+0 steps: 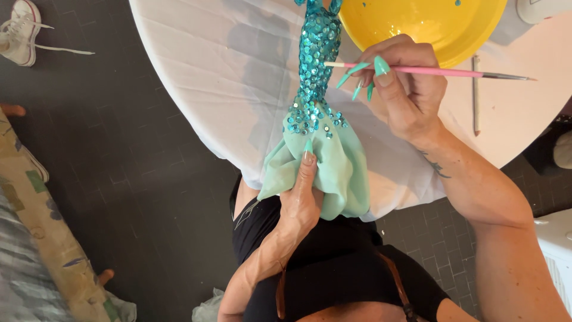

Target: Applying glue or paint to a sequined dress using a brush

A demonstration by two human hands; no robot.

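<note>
A small doll dress (316, 71) lies on the white-clothed round table (202, 59). Its narrow body is covered in turquoise sequins and it ends in a pale mint fabric skirt (345, 167) at the table's near edge. My left hand (301, 200) grips the skirt from below, the thumb pressed on the fabric just under the sequins. My right hand (405, 89) hovers right of the dress, holding a thin pink paintbrush (441, 71) crosswise, its dark tip pointing right. Both hands have long mint-green nails.
A yellow plate (429, 27) sits at the table's far side, touching the dress top. A thin wooden stick (475, 95) lies right of my hand. A white sneaker (21, 33) rests on the dark tiled floor, patterned fabric (42, 226) at left.
</note>
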